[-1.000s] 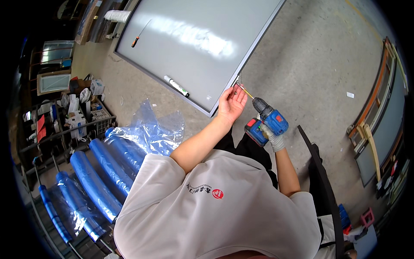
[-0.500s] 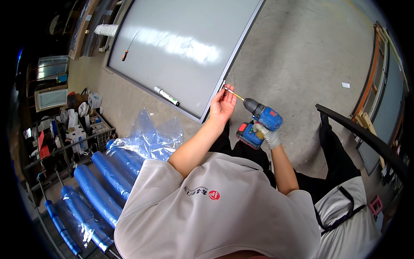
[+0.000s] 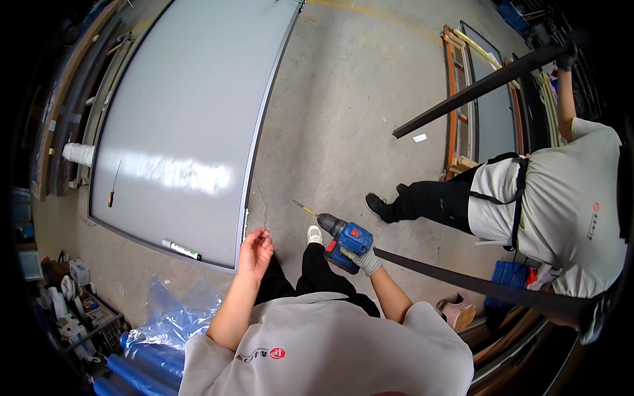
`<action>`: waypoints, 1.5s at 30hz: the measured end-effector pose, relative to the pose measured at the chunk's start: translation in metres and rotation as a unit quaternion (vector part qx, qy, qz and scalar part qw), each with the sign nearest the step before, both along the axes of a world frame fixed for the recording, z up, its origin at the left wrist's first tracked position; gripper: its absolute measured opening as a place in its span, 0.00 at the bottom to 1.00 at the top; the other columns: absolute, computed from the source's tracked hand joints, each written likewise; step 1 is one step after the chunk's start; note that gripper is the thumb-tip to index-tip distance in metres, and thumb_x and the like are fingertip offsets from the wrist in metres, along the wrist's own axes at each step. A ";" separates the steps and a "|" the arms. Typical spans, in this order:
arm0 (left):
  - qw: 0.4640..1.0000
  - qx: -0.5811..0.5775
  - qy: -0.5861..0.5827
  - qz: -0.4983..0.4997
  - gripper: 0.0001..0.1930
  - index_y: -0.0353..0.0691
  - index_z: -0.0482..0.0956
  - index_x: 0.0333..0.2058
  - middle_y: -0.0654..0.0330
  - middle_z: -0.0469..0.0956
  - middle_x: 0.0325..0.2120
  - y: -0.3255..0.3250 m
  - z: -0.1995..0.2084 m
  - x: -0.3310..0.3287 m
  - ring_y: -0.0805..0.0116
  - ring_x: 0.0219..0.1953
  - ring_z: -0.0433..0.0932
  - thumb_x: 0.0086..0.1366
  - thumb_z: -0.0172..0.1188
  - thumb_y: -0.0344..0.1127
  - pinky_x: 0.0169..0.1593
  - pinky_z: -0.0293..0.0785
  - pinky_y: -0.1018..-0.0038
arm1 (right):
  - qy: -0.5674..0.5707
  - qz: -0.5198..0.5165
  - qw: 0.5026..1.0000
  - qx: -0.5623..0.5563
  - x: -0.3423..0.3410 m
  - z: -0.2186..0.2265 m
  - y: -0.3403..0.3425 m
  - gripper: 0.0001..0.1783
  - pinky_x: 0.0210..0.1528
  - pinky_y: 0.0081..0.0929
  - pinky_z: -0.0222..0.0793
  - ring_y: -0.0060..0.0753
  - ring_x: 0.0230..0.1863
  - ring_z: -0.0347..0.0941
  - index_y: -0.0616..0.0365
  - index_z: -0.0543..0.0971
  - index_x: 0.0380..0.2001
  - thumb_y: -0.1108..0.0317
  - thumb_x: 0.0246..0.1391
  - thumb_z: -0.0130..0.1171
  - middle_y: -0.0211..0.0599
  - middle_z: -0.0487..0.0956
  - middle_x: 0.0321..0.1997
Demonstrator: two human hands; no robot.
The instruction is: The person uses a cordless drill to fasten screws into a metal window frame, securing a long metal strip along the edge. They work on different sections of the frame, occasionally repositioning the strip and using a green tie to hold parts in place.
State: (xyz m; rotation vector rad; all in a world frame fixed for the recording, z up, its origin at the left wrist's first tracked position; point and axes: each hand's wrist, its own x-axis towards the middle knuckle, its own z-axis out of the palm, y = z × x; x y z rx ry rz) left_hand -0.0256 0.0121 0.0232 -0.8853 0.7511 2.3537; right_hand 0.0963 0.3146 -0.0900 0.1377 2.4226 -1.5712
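- Left hand (image 3: 256, 253): bare, fingers loosely curled with tips close together; whether they pinch something small I can't tell at this size.
- Right hand (image 3: 363, 260): gloved, fingers wrapped round the grip of the blue drill (image 3: 348, 235), which sits to the right of the left fingers.
- The bit (image 3: 305, 208) runs along the drill's long axis, forward and left, its tip well apart from the frame (image 3: 250, 171).
- The left hand is the nearer one, just beside the frame's near right corner.
- The grey panel (image 3: 178, 105) stretches forward inside the frame, with a marker (image 3: 181, 249) and a screwdriver (image 3: 111, 197) on it.
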 end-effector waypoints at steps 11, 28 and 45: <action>0.553 -0.767 0.304 -0.115 0.10 0.35 0.72 0.32 0.47 0.69 0.33 -0.068 0.000 -0.029 0.49 0.38 0.69 0.48 0.52 0.23 0.43 0.68 0.61 | 0.028 -0.035 0.993 0.109 0.001 0.017 0.048 0.16 0.48 0.37 0.66 0.41 0.41 0.73 0.52 0.78 0.35 0.62 0.40 0.64 0.37 0.78 0.36; 0.439 -0.839 0.206 -0.248 0.08 0.43 0.81 0.24 0.62 0.78 0.30 -0.031 0.042 -0.043 0.56 0.38 0.70 0.48 0.54 0.37 0.42 0.67 0.63 | 0.169 0.066 0.964 0.196 -0.071 0.021 0.111 0.06 0.35 0.32 0.68 0.35 0.28 0.71 0.51 0.76 0.25 0.70 0.39 0.59 0.32 0.75 0.25; 0.585 -0.674 0.424 -0.152 0.12 0.36 0.75 0.34 0.51 0.75 0.33 0.097 0.033 -0.342 0.53 0.41 0.72 0.51 0.59 0.34 0.44 0.68 0.63 | 0.097 0.018 0.935 0.339 -0.214 0.079 0.172 0.08 0.42 0.36 0.70 0.37 0.36 0.74 0.43 0.78 0.28 0.59 0.41 0.59 0.30 0.78 0.31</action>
